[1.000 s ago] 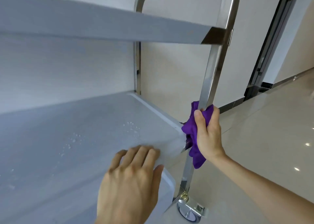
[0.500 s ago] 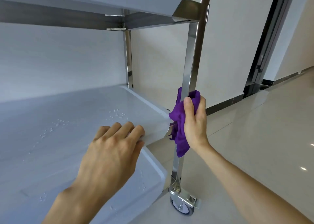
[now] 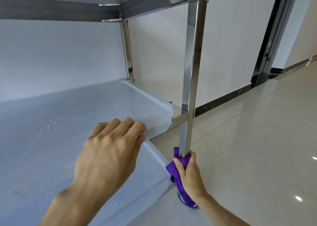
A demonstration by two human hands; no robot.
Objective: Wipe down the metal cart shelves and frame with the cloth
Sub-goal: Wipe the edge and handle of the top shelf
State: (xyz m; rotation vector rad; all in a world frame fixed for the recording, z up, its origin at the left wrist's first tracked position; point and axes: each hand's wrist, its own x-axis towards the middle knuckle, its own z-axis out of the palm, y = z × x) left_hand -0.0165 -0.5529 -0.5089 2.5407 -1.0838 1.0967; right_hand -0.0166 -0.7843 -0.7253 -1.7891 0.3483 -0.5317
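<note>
- The metal cart (image 3: 68,122) fills the frame from nine o'clock through the centre, with three shelves in view: the underside of the top one at twelve o'clock, the middle shelf (image 3: 72,116) across the centre-left, and the bottom shelf (image 3: 151,167) at six o'clock.
- The tiled floor (image 3: 257,148) spreads from three to five o'clock, glossy with light spots; a white wall (image 3: 231,45) rises behind it, and a dark door frame (image 3: 274,37) stands at two o'clock.
- The near upright post (image 3: 192,71) of the cart frame runs from twelve o'clock down past centre toward five o'clock; a second post (image 3: 127,54) stands farther back at eleven o'clock.
- The left hand (image 3: 109,150) sits just below centre, fingers curled over the front edge of the middle shelf, holding it.
- The right hand (image 3: 188,176) at five o'clock grips the purple cloth (image 3: 176,172), wrapped round the foot of the near post, beside the corner of the bottom shelf.
- Part of a caster wheel (image 3: 181,199) shows under the cloth's hanging tail.
- Water droplets (image 3: 118,110) bead on the middle shelf near its right end, with more on the bottom shelf.
</note>
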